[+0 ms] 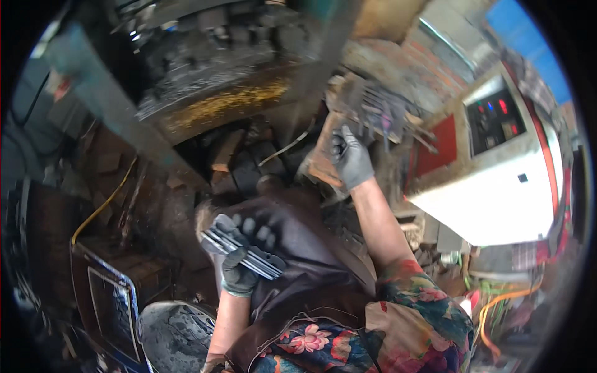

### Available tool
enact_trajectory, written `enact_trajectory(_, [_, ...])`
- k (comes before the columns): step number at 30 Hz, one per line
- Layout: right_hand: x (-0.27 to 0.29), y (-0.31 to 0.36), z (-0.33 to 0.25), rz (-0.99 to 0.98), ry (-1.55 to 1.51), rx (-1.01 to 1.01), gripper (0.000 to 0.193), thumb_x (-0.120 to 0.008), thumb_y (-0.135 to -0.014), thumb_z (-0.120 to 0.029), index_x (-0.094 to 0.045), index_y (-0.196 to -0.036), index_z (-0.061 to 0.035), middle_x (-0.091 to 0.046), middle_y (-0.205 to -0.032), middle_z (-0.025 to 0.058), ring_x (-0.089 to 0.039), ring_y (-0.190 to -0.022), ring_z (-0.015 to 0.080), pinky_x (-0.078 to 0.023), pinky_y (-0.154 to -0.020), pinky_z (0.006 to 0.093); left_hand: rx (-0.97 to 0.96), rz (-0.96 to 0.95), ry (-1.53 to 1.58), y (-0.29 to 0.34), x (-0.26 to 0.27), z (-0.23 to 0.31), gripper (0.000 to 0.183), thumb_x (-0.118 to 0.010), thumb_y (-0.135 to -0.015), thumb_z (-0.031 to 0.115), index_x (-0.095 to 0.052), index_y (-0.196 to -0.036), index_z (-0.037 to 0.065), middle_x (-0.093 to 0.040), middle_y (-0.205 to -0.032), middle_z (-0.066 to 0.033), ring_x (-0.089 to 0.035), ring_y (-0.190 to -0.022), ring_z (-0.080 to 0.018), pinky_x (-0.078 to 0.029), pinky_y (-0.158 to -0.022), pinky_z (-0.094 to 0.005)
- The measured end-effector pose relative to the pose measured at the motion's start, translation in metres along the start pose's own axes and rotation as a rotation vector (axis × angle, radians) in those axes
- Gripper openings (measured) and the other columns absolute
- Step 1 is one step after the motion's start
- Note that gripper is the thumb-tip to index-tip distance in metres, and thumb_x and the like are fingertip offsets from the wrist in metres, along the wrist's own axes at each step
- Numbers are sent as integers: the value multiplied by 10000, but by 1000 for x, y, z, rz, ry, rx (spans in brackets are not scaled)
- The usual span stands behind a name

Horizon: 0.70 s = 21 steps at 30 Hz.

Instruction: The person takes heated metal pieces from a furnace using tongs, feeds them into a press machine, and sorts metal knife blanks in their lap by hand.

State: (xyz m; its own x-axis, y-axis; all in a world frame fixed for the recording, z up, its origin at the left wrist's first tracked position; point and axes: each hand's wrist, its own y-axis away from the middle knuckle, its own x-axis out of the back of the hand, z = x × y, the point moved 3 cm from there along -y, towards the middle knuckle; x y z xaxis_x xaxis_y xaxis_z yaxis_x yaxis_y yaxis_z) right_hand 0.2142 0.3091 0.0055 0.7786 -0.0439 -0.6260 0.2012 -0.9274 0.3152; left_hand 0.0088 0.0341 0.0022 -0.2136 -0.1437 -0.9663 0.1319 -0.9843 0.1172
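Observation:
My left hand (238, 275), in a dark grey glove, is closed round a stack of flat metal blanks (260, 261). The stack lies slantwise above my brown apron (305, 230), thumb across its near side and fingers at the far side. Farther off to the right, my right hand (354, 163), gloved alike, is held with curled fingers beside a rusty brown block (324, 152). Whatever those fingers may hold is too small or hidden to make out. Just beyond it, several long dark metal pieces (385, 112) lie in a heap.
A white cabinet (491, 205) with a lit control panel (497, 121) stands at the right. Ahead is a heavy metal machine frame (93, 74) with a ledge of yellowish bits (230, 102). Bricks (227, 152) lie below it. At the lower left are a metal-framed box (134, 292) and a round seat (174, 336).

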Motion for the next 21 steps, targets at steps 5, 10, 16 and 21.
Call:
enact_trajectory(5, [-173, -5, -19, -312, 553, 159, 434, -539, -949, -474, -637, -951, -51, -632, -729, 28, -566, -578, 110, -432, -516, 238, 106, -4, 59, -3, -2, -3, 650, -748, -728, 48, -491, -1312, 175, -600, -1149, -38, -608, -1047, -282, -481, -951, -465])
enact_trajectory(10, [-301, -42, 34, -568, 385, 85, 312, -573, -947, -397, -640, -952, -93, -625, -736, 4, -560, -609, 105, -423, -520, 240, 18, 34, 133, 7, 5, 9, 623, -726, -745, 29, -498, -1307, 170, -606, -1173, -53, -614, -1051, -285, -483, -958, -457])
enact_trajectory(16, [-226, 84, 48, -367, 792, 401, 345, -482, -995, -353, -626, -854, -73, -496, -590, -66, -389, -451, -8, -284, -399, 146, 61, -144, 289, 0, 2, -2, 622, -608, -809, -36, -442, -1389, 115, -592, -1269, -134, -608, -1121, -324, -490, -978, -462])
enact_trajectory(21, [-317, 203, 102, -1123, 733, 335, 409, -644, -934, -215, -543, -1271, -7, -673, -1048, 85, -626, -863, 107, -515, -760, 240, 149, 22, 74, 9, 12, -1, 597, -590, -822, -13, -436, -1391, 79, -605, -1242, -100, -619, -1090, -276, -495, -963, -413])
